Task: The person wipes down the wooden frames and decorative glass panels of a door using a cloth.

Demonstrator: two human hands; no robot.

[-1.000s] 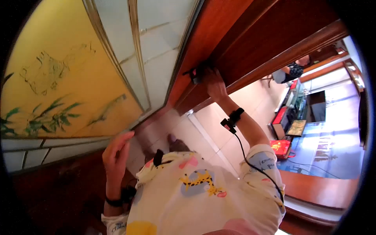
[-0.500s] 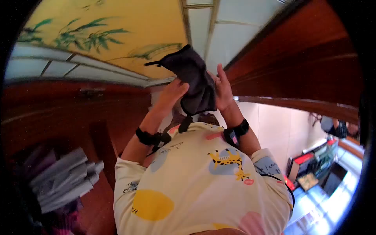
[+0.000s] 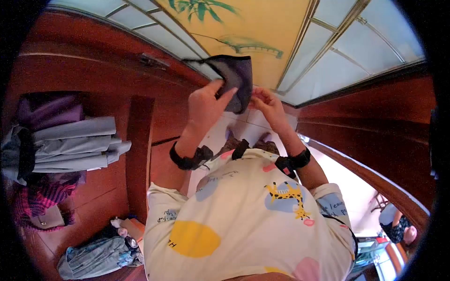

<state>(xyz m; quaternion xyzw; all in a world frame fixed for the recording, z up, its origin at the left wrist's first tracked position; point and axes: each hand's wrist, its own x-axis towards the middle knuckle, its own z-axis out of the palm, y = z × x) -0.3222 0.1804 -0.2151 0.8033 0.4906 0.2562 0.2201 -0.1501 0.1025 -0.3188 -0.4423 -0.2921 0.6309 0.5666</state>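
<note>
A dark grey-purple cloth (image 3: 237,80) with black edging hangs in front of me, and a thin black strip sticks out from its upper left. On its left side, my left hand (image 3: 205,107) grips it, with the thumb and forefinger across its face. The fingers of my right hand (image 3: 271,110) are bent in a pinch at the cloth's lower right edge. Part of that contact is hidden behind the cloth. Black bands sit on both wrists.
To the left, red-brown wooden shelving holds a stack of grey clothes (image 3: 77,146), purple fabric (image 3: 51,111), a pink-and-black patterned item (image 3: 47,196) and a lower grey garment (image 3: 93,256). A yellow panel painted with leaves (image 3: 267,23) stands ahead. Dark wood (image 3: 370,105) borders the right. Another person (image 3: 398,229) is at lower right.
My view has swung leftward, bringing more of the shelved clothes in. The cloth looks more gathered, and the right hand has gone from extended fingers to a pinch at its edge.
</note>
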